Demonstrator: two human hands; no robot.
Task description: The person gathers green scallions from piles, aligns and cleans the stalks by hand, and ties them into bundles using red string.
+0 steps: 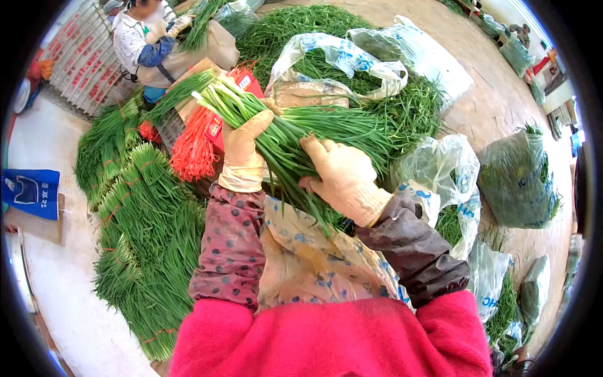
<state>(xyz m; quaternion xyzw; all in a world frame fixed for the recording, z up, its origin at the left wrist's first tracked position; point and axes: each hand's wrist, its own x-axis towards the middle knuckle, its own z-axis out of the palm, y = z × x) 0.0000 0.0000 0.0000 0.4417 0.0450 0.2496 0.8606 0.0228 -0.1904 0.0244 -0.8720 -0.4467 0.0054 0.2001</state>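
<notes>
My left hand (246, 149), in a cream glove, is closed around a bunch of green garlic chives (282, 146) near its pale stem ends. The bunch lies slanted, with stems pointing up-left and leaves hanging down-right. My right hand (344, 179), gloved too, has its fingers curled on the leafy part of the same bunch; its fingertips are partly covered by leaves. More loose chives (352, 129) lie just behind the bunch. Left of my left hand hangs a cluster of red ties (193, 146), beside a red box (247, 80).
Tied chive bundles (147, 251) are stacked at left. A big loose heap (301, 28) lies ahead, with a clear plastic bag (433, 60) on it. Filled bags (521, 179) stand at right. Another person (151, 50) sits upper left, handling chives, near stacked crates (85, 56).
</notes>
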